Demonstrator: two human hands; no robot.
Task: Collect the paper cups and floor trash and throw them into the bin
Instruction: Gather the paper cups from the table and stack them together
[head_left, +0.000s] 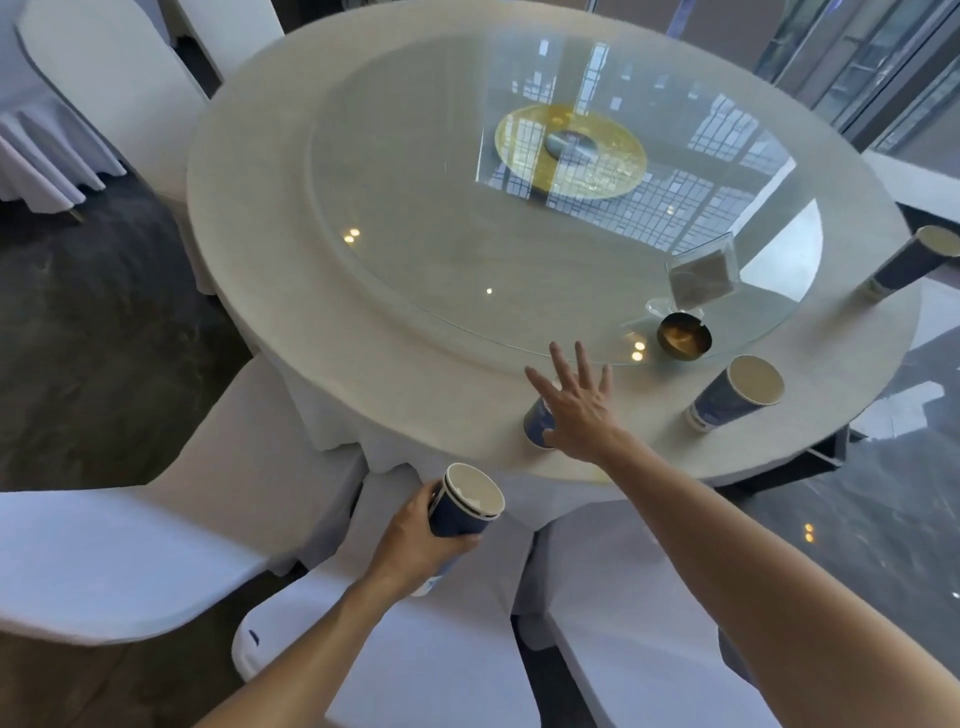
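Observation:
My left hand (415, 540) grips a blue paper cup (465, 501) with a white rim, held below the near edge of the round table (270, 270). My right hand (576, 405) is spread with fingers apart over a second blue cup (537, 423) standing near the table's front edge; the hand hides most of it, and I cannot tell whether it touches. A third blue cup (735, 395) stands to the right on the cloth. Another one (914, 260) stands at the far right edge.
A glass turntable (441, 234) with a gold centre disc (571, 150) covers the table's middle. On it sit a brass ashtray (683, 335) and a clear card holder (704, 273). White-covered chairs (104, 561) surround the table on a dark floor.

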